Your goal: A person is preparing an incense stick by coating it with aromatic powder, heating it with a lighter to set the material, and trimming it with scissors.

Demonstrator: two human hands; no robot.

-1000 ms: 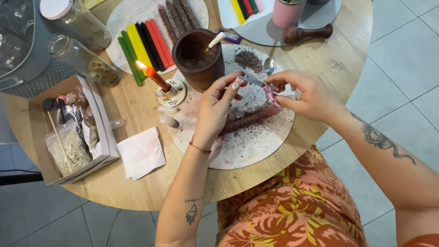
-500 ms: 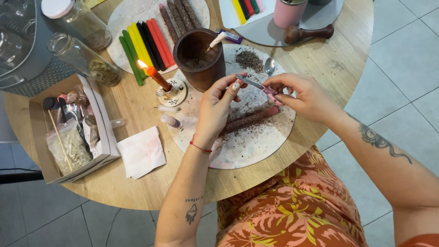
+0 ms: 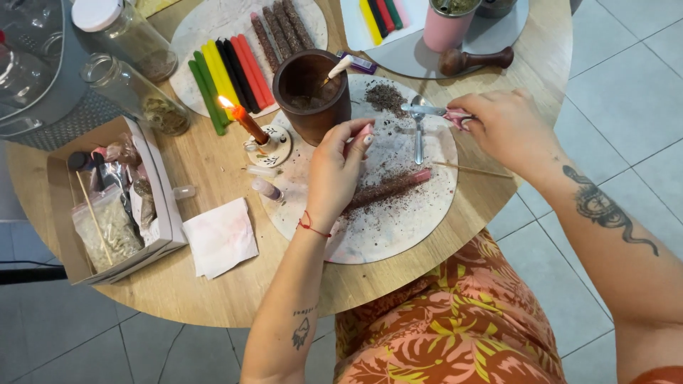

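My left hand (image 3: 340, 174) hovers over a round pale plate (image 3: 398, 235), with thumb and fingers pinched on a small pink piece (image 3: 363, 132). My right hand (image 3: 509, 128), at the plate's far right edge, grips small pink-handled scissors (image 3: 430, 111) whose metal blades point left. On the plate between my hands lies a pink candle coated with dark herbs (image 3: 388, 188). A metal spoon (image 3: 418, 139) and a heap of dark herbs (image 3: 386, 97) sit on the plate too. A thin wooden stick (image 3: 473, 169) rests across the plate's right rim.
A brown wooden cup (image 3: 307, 96) stands left of the spoon, beside a lit orange candle (image 3: 242, 121) in a small holder. Coloured candles (image 3: 226, 71) lie behind. Glass jars (image 3: 135, 96), a cardboard box (image 3: 160, 220) of bags, a napkin (image 3: 220, 236), a pink cup (image 3: 447, 27) and a wooden pestle (image 3: 473, 60) fill the table.
My hands were together over the plate; now my right hand has drawn away to the right with the scissors. My left hand stays pinched above the coated candle.
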